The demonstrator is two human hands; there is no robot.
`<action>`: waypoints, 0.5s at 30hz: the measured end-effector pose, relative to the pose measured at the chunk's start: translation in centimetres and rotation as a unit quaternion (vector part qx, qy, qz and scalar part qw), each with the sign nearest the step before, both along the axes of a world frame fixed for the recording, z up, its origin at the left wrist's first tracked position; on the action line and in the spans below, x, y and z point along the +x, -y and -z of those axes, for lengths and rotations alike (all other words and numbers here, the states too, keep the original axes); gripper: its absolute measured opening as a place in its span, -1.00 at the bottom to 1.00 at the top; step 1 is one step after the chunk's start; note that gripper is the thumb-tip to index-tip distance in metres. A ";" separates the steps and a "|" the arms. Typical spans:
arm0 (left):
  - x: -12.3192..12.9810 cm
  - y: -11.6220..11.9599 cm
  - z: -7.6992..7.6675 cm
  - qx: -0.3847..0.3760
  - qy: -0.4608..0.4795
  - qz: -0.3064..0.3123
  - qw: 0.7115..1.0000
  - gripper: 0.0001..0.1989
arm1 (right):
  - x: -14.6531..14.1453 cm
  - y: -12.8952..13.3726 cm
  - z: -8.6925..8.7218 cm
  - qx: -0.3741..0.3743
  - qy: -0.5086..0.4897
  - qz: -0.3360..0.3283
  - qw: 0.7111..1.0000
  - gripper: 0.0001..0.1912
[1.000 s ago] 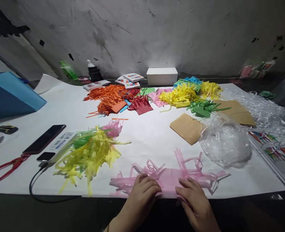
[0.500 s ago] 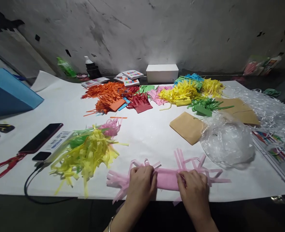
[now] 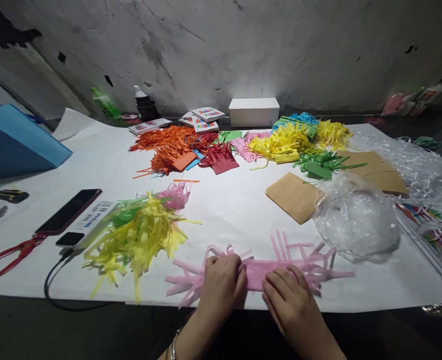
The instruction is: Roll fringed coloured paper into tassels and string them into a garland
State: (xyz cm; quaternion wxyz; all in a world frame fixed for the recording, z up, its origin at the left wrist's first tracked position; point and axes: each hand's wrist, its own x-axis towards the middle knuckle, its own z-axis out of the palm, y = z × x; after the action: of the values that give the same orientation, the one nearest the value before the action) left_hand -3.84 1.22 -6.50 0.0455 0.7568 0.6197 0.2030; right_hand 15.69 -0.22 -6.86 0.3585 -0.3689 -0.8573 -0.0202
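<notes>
A pink fringed tissue-paper tassel (image 3: 256, 274) lies across the front of the table, with a plain folded middle and cut strips spreading at both ends. My left hand (image 3: 224, 282) is closed on the left part of its plain band, fingers bent over the upper edge. Lying palm down over the right part, my right hand (image 3: 288, 297) has its fingers stretched out along the paper. The paper under both palms is hidden. To the left lies a loose pile of yellow tissue strips (image 3: 146, 240), with a pink fringe (image 3: 176, 196) behind it.
A brown paper envelope (image 3: 294, 197) and a crumpled clear plastic bag (image 3: 356, 220) lie at the right. Fringed tassels, including orange (image 3: 168, 145) and yellow (image 3: 284, 140), line the back before a white box (image 3: 254, 112). A phone (image 3: 69, 211) and cable (image 3: 50, 287) occupy the left.
My right hand has shifted left along the pink paper and flattened from a pinch onto it. The left hand stays on its part. The whole view has shifted slightly.
</notes>
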 end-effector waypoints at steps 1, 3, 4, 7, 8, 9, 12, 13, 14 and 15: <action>-0.3 0.1 -0.3 0.006 0.014 -0.005 1.000 -0.86 | -0.2 0.0 0.3 0.004 0.000 0.005 1.000 -0.74; -0.9 0.4 -0.9 0.051 0.038 -0.005 0.998 -0.88 | -0.3 -0.2 0.6 0.000 -0.009 0.009 1.000 -0.71; -1.0 0.7 -1.1 0.079 0.042 0.012 0.996 -0.74 | -0.2 -0.4 0.5 -0.009 -0.019 0.011 1.000 -0.71; -1.0 1.5 -1.3 0.130 0.029 0.110 0.985 -0.55 | 0.0 -0.5 -0.3 -0.046 -0.058 0.001 0.997 -0.74; -0.8 1.6 -1.2 0.138 0.029 0.136 0.981 -0.67 | 0.1 -0.4 -0.6 -0.057 -0.062 -0.004 0.996 -0.77; -0.5 1.7 -0.9 0.145 0.033 0.151 0.977 -0.82 | 0.0 -0.3 -0.7 -0.061 -0.057 -0.009 0.996 -0.80; -0.1 1.8 -0.3 0.158 0.065 0.162 0.972 -0.80 | -0.1 -0.1 -0.6 -0.041 -0.022 -0.005 0.999 -0.79; -0.1 1.8 -0.3 0.159 0.075 0.166 0.970 -0.78 | -0.1 0.0 -0.5 -0.022 -0.015 -0.001 1.000 -0.77; -0.3 1.9 -0.4 0.159 0.085 0.171 0.969 -0.78 | 0.0 0.0 -0.3 -0.002 -0.014 0.000 1.000 -0.74; -0.4 2.0 -0.7 0.161 0.094 0.175 0.967 -0.78 | 0.2 0.0 -0.3 0.015 -0.016 -0.001 1.000 -0.71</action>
State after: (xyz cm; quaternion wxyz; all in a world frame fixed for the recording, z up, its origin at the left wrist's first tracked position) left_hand -4.26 -0.77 -5.84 0.0159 0.8281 0.4300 0.3592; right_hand 15.88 -0.25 -6.58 0.3776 -0.3626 -0.8516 -0.0269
